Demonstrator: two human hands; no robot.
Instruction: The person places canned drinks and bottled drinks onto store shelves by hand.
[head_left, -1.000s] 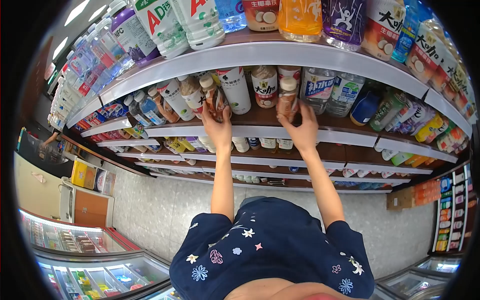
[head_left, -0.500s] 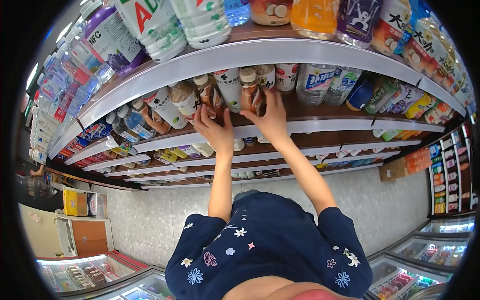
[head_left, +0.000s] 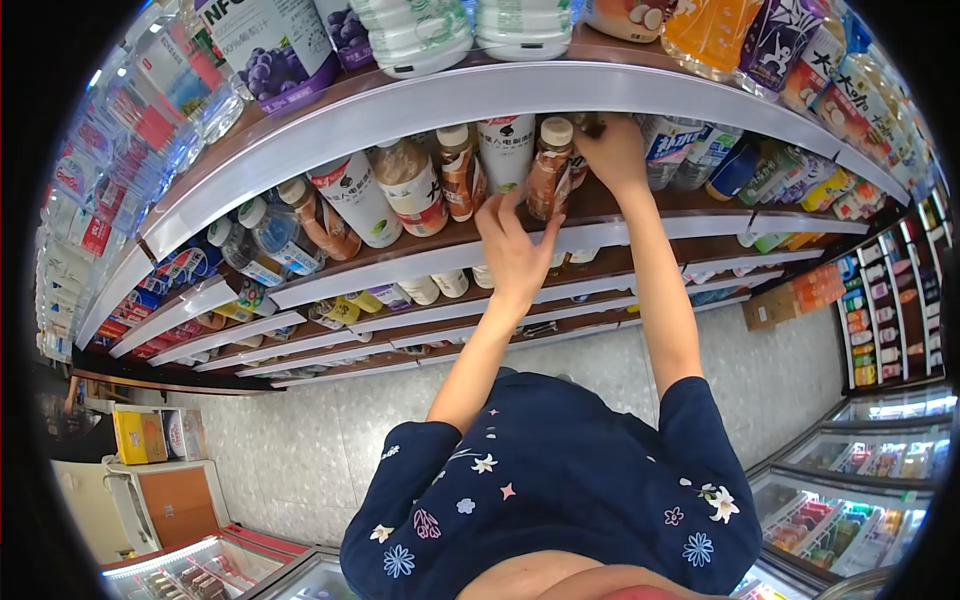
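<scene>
On the second shelf, my left hand is open, fingers and thumb spread just below a brown-labelled drink bottle with a beige cap. Its fingertips are close to the bottle's base; whether they touch cannot be told. A white drink bottle stands left of it, then another brown-labelled bottle. My right hand reaches deeper in, beneath the upper shelf edge. Its fingers are curled round the top of a dark-capped bottle, mostly hidden behind the hand and the front bottle.
A pale shelf edge runs close above the hands, with large bottles standing over it. Clear water bottles stand right of my right hand. Lower shelves hold more drinks. Cardboard boxes and glass-topped freezers are at right.
The view has shifted left along the shelf. My right hand has left the front of the brown-labelled bottle and moved deeper, to the right. My left hand has moved right, towards that bottle's base.
</scene>
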